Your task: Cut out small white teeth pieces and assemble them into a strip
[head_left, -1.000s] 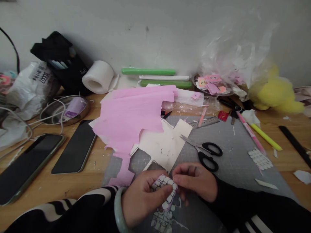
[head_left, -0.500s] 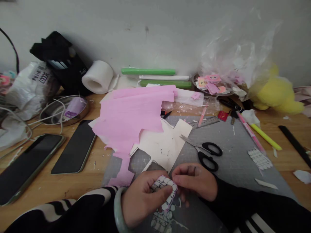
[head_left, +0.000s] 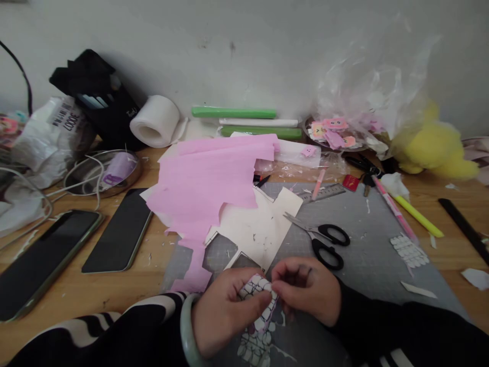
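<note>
Near the bottom centre, my left hand (head_left: 229, 313) pinches a small white paper piece (head_left: 260, 293) with a black scale-like pattern and pink edges, its thumb lying across the front. My right hand (head_left: 305, 288) is closed at the upper right edge of that piece, thumb and forefinger pressed together there. Below my left hand, another patterned paper piece (head_left: 254, 351) lies on the grey cutting mat (head_left: 367, 265). Black-handled scissors (head_left: 321, 237) rest beyond my right hand, blades pointing left. Pink paper (head_left: 206, 178) covers part of a cream sheet (head_left: 255, 229).
Two phones (head_left: 49, 260) (head_left: 118, 229) lie at left, by a metal bowl (head_left: 133, 178). A paper roll (head_left: 155, 120) and green wrapped rolls (head_left: 233, 112) line the wall. At right are a ruler (head_left: 330, 191), keys (head_left: 367, 183), pens (head_left: 395, 209) and a yellow plush (head_left: 435, 142).
The fingers of my right hand have curled in more and shifted slightly at the edge of the patterned piece. My left hand has hardly moved.
</note>
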Tool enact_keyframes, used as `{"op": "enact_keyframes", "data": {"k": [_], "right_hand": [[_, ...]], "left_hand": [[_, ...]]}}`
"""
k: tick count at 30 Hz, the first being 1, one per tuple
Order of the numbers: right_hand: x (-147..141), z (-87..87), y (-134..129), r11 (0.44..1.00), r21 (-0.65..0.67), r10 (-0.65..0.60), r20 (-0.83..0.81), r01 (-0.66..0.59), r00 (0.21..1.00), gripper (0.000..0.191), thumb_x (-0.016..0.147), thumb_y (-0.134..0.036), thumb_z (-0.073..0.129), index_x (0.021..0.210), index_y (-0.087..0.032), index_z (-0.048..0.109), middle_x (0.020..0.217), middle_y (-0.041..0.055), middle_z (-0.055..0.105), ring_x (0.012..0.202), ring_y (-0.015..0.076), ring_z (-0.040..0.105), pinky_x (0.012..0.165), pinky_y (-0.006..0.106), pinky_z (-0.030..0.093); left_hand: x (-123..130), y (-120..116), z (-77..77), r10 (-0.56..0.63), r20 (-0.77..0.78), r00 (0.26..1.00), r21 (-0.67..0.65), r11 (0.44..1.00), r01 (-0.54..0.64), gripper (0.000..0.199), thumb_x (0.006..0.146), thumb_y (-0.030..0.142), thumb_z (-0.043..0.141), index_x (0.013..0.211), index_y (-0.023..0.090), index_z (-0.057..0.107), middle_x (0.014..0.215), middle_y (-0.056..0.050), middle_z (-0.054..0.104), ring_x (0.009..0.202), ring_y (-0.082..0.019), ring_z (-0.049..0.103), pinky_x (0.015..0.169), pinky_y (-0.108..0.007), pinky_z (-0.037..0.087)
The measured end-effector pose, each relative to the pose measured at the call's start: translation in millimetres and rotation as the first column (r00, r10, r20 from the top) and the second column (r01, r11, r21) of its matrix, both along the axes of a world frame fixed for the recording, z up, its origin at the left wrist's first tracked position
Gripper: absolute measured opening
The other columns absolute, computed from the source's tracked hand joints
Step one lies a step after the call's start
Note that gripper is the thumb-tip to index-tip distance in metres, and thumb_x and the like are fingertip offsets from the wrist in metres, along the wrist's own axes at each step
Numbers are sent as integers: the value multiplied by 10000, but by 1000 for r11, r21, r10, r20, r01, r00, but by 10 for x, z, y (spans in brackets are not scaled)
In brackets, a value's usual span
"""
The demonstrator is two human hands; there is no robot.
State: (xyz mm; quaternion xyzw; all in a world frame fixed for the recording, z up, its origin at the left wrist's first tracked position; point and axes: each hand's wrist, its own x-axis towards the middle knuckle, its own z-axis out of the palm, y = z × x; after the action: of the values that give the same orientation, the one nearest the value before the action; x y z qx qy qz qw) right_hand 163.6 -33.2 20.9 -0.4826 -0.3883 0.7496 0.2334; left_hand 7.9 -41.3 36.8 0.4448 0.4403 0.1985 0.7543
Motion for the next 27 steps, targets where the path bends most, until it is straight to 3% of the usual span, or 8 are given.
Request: {"op": "enact_keyframes", "data": {"k": [5,12,27], "right_hand": [[-19,21,-10,995,82,-65,69,60,995,178,580,-271,644,561,-155,511,398,-83,474,316,39,442,324,156,360],[6,28,80,992,-88,-97,-69,91,993,390,505,-469,701,583,-131,525,408,-61,533,325,52,483,319,167,406],[28,19,83,987,-163,-26,-108,9,994,398,479,-445,734,590,-111,547,409,-58,544,318,53,495,302,162,424]], "left_hand": [[-2,8,-27,68,-47,997,74,995,-65,300,750,407,509,628,134,520,534,18,491,480,-83,437,449,-194,370],[-15,11,-31,42,-89,995,133,991,-30,297,762,410,477,649,140,528,557,3,501,488,-101,443,452,-215,360],[-3,19,-8,-3,-109,994,178,984,23,285,779,390,442,640,149,503,545,-1,474,621,-158,517,545,-249,398]]}}
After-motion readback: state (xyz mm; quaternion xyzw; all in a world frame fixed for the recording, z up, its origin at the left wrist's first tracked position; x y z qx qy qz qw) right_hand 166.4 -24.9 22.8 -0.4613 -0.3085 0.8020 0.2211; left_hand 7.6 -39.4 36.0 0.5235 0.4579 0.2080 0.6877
